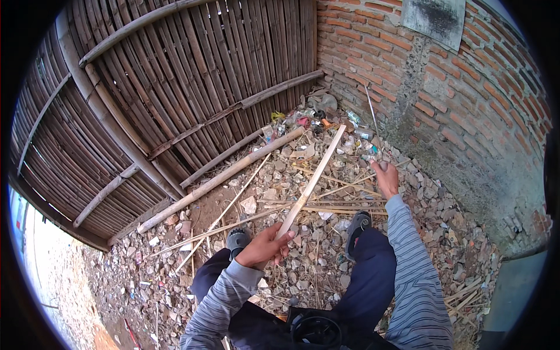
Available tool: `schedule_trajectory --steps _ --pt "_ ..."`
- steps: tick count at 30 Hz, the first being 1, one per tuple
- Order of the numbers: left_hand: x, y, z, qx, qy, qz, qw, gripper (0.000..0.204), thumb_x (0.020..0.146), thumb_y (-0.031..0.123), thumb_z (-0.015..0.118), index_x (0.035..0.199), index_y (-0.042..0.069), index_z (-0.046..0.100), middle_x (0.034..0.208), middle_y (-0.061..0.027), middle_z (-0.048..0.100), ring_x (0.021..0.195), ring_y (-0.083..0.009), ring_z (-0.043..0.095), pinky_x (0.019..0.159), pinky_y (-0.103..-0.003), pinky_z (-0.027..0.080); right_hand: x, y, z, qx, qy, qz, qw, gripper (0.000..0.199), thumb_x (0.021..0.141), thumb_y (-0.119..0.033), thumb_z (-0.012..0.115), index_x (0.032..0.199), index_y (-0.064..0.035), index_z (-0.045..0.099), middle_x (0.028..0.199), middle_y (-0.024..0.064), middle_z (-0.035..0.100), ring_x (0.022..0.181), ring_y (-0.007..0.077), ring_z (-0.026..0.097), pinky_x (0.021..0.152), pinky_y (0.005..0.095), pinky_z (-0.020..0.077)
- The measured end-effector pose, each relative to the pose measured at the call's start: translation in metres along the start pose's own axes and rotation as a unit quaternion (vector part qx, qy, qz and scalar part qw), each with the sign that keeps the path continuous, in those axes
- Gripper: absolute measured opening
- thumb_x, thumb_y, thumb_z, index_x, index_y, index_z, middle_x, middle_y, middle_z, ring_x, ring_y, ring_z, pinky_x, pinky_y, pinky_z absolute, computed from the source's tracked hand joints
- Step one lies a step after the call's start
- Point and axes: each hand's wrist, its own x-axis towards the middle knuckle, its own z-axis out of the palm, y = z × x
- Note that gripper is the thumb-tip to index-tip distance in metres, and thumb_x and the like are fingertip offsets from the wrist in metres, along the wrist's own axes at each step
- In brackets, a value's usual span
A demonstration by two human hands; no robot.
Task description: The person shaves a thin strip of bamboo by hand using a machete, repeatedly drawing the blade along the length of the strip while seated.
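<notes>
My left hand (265, 244) is closed around the lower end of a pale, flat bamboo strip (316, 179), which slants up and away to the right. Off to the right, my right hand (385, 178) grips a long-bladed knife (371, 106). Its thin blade, seen nearly edge-on, points up toward the brick wall, and the fingers hide most of the handle. The knife and the strip are apart. Beneath the hands, several thin bamboo strips (335, 209) lie crossed on the stony ground.
A bamboo-slat wall (192, 70) on the left meets a brick wall (402, 76) at the back. A bamboo pole (224, 178) lies along the slat wall's foot. Litter (318, 119) fills the corner, rubble covers the ground, and split bamboo pieces (464, 300) lie at lower right.
</notes>
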Motion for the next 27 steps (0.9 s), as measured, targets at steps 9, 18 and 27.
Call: schedule_trajectory --steps 9,18,27 --pt "0.043 -0.028 -0.003 0.336 0.177 0.223 0.898 0.033 0.108 0.031 0.056 0.104 -0.001 0.065 0.067 -0.0126 0.061 0.055 -0.0240 0.058 0.054 -0.042 0.044 -0.082 -0.067 0.034 -0.149 -0.114 -0.333 0.924 0.030 0.081 -0.029 0.079 0.099 -0.0047 0.074 0.070 0.0168 0.071 0.068 0.0360 0.073 0.065 0.0445 0.0578" --pt "0.061 -0.010 0.021 0.328 0.235 0.277 0.872 0.023 0.104 0.015 0.055 0.094 -0.004 0.062 0.080 -0.0290 0.068 0.076 -0.0505 0.066 0.070 -0.058 0.051 -0.132 -0.079 0.070 -0.189 -0.232 -0.384 0.873 0.030 0.078 -0.030 0.081 0.098 -0.0107 0.071 0.069 0.0147 0.071 0.065 0.0356 0.073 0.063 0.0488 0.0588" --pt "0.066 -0.015 0.023 0.362 0.245 0.232 0.869 0.025 0.106 0.014 0.053 0.091 -0.006 0.061 0.083 -0.0275 0.070 0.085 -0.0489 0.068 0.074 -0.054 0.051 -0.103 -0.074 0.087 -0.194 -0.212 -0.283 0.915 0.017 0.080 -0.023 0.073 0.087 -0.0079 0.073 0.070 0.0180 0.070 0.067 0.0395 0.072 0.067 0.0510 0.0582"
